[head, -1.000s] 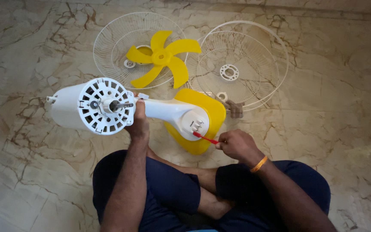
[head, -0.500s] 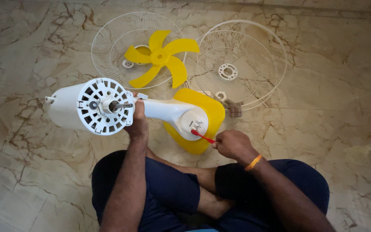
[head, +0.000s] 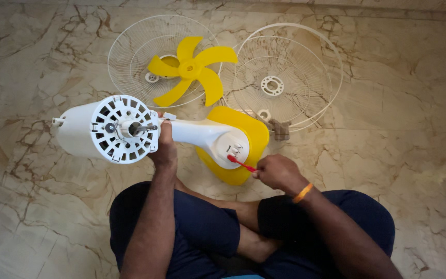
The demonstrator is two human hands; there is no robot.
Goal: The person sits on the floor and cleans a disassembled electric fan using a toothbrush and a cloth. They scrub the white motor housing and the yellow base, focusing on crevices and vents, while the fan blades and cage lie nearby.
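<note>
One white fan body (head: 130, 129) is lying on its side just ahead of the person's knees. Left hand (head: 165, 150) is gripping its neck; right hand (head: 276, 172) is clenching one red tool (head: 240, 163), tip touching the fan's base. Beyond the fan: two white wire grilles (head: 305, 57), one yellow five-blade propeller (head: 191, 70).

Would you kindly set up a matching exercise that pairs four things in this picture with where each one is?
Things:
1. fan blade
2. red tool
3. fan neck
4. right-hand grille

Places:
A. gripped by the left hand
B. lying on the left-hand grille
C. flat on the floor, nothing on it
D. held in the right hand, tip at the base

Pairs: 1-B, 2-D, 3-A, 4-C
</note>
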